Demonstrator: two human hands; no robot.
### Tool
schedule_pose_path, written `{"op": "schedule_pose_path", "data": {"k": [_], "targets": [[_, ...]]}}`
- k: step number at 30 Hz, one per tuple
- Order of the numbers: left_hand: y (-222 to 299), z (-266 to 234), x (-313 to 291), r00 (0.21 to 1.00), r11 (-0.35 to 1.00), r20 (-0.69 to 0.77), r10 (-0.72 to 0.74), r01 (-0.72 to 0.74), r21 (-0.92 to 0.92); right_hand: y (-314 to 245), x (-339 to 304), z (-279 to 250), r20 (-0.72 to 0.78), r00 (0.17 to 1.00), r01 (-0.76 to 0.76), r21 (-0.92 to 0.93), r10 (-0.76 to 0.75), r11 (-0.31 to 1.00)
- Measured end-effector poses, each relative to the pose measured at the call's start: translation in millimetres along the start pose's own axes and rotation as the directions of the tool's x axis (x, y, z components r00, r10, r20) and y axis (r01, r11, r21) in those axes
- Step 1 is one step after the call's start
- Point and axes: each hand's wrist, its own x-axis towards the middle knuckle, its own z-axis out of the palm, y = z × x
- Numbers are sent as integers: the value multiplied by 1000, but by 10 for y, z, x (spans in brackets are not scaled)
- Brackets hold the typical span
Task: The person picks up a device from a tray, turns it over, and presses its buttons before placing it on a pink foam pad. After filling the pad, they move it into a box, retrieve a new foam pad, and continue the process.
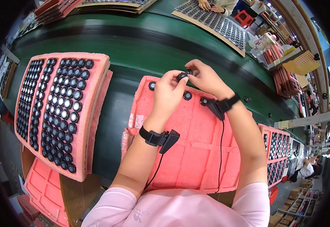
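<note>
Over the far edge of a pink foam tray [195,151], my hands meet. My left hand [168,90] pinches a small round black part [182,76] between thumb and fingers. Close beside it, the closed fingertips of my right hand [208,80] grip a smaller dark piece [189,71], mostly covered by the fingers; its kind cannot be made out. Three similar round black parts lie along the tray's far side: one at the left corner [152,86], one below my hands [187,95] and one near my right wrist [204,101].
A stacked pink tray [96,98] of round black parts stands at left; another filled tray [265,132] is at right. A few dark parts [246,99] sit on the green work surface [142,41]. Across it, a co-worker's hands [210,6] are over a filled board [214,28].
</note>
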Motion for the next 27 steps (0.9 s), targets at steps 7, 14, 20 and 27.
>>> {"op": "schedule_pose_path", "data": {"k": [7, 14, 20, 27], "targets": [[178, 181, -90, 998, 999, 56, -26, 25, 26, 24, -1185, -28, -370, 927, 182, 584, 60, 791], [455, 460, -378, 944, 995, 321, -69, 87, -41, 55, -1697, 148, -506, 849, 327, 728, 150, 603], [625, 502, -545, 907, 999, 419, 47, -45, -14, 27, -1814, 27, -572, 812, 437, 468, -114, 768], [686, 527, -589, 814, 971, 574, 88, -199, 133, 17, -1882, -82, -570, 804, 451, 401, -169, 797]]}}
